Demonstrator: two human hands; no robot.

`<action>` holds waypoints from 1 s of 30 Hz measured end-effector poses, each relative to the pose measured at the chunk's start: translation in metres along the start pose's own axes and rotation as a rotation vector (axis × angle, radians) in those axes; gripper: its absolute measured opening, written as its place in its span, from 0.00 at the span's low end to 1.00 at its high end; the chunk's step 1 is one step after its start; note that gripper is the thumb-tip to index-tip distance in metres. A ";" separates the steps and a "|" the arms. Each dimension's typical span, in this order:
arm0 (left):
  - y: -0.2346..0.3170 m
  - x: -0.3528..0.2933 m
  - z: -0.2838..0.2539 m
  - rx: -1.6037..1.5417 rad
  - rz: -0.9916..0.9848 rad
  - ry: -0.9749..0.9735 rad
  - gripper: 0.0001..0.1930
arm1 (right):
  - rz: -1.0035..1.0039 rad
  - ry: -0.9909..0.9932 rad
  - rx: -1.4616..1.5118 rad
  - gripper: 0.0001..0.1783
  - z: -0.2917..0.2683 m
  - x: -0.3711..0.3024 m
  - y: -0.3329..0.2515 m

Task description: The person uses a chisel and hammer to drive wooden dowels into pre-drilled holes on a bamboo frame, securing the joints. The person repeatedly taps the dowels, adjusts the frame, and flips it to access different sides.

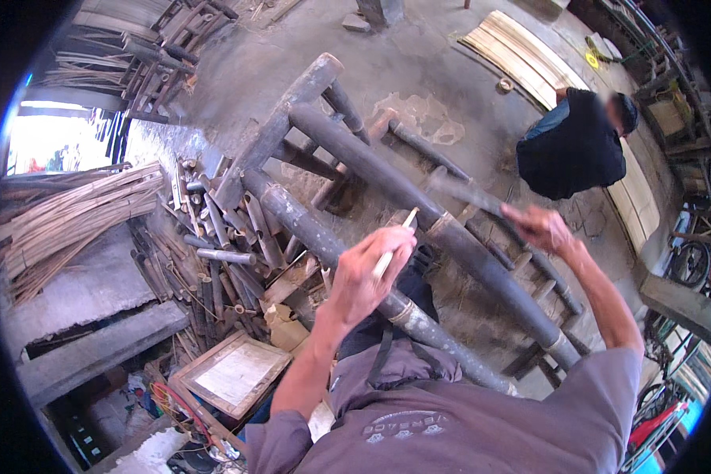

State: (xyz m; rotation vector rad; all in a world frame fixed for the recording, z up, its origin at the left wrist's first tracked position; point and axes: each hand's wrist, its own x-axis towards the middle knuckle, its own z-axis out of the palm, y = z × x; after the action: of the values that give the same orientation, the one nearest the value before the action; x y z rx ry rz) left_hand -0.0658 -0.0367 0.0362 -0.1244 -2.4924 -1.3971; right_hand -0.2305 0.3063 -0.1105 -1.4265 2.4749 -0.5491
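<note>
My left hand (369, 268) is closed around a thin pale bamboo peg (410, 218), which slants up out of the fingers. The peg's upper tip touches or nearly touches a thick dark bamboo pole (357, 156). Off to the right, my right hand (541, 229) grips a long flat tool (470, 194) that points left over the pole. Motion blurs this tool, so I cannot tell whether it is a blade or a mallet. A second, mottled bamboo pole (299, 219) runs below my left hand. Both poles meet a crosspiece (304, 83) at the far end.
Cut bamboo pieces (249, 225) lie heaped at the left, beside bundled strips (87, 213). A wooden-framed board (233, 371) leans at the lower left. Another person (573, 146) bends over long pale bamboo slats (521, 55) at the right. A low bamboo frame (438, 158) stands behind the pole.
</note>
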 end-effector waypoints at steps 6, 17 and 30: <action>-0.015 0.051 -0.009 0.045 0.000 -0.188 0.07 | -0.025 -0.249 -0.158 0.30 0.023 0.001 -0.073; -0.018 0.070 -0.006 -0.151 -0.115 -0.161 0.13 | -0.139 -0.233 -0.183 0.29 0.048 0.057 -0.079; -0.025 0.006 -0.080 -0.965 -0.215 0.663 0.17 | -0.140 -0.075 -0.271 0.32 0.021 0.075 -0.062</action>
State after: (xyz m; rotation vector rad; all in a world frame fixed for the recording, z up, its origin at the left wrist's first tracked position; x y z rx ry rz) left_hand -0.0606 -0.1175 0.0567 0.3657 -1.1978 -2.1589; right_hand -0.2121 0.2086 -0.1041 -1.6954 2.4760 -0.1846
